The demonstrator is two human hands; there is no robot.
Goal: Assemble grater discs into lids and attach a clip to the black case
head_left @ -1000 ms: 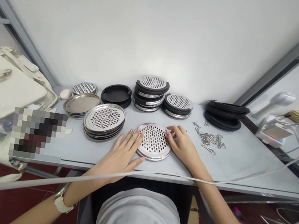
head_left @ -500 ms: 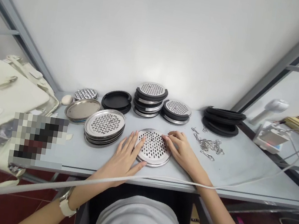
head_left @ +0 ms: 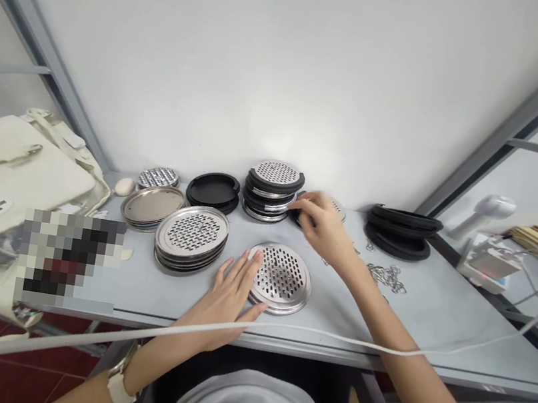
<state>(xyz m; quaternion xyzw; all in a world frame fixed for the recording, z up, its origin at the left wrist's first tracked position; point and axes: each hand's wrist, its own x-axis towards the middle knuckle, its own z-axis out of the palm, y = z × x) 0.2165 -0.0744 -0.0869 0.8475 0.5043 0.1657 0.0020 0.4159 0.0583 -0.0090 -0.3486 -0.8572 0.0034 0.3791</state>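
Observation:
A round metal grater plate (head_left: 282, 277) with rows of raised slots lies near the front edge of the table, on what seems to be at least one more metal disc. My left hand (head_left: 233, 290) rests against its left side, fingers stretched out and fingertips on the rim. Above the table, beyond the plate, is my right hand (head_left: 320, 226), slightly blurred, with bent fingers apart. It is in front of a grater with a black rim (head_left: 339, 207) and close to the tall stack of black-rimmed graters (head_left: 274, 192). I see nothing held in it.
Left stand a stack of grater plates (head_left: 193, 234), plain metal discs (head_left: 152, 205) and a black round tray (head_left: 213, 190). Right lie metal hooks (head_left: 392, 277) and black rings (head_left: 398, 237). A white cable (head_left: 329, 336) crosses in front; a cream bag (head_left: 15, 170) sits left.
My right hand has left the grater plate and moved up and away toward the stacks at the back. My left hand stays at the plate's left side. The view has tilted slightly.

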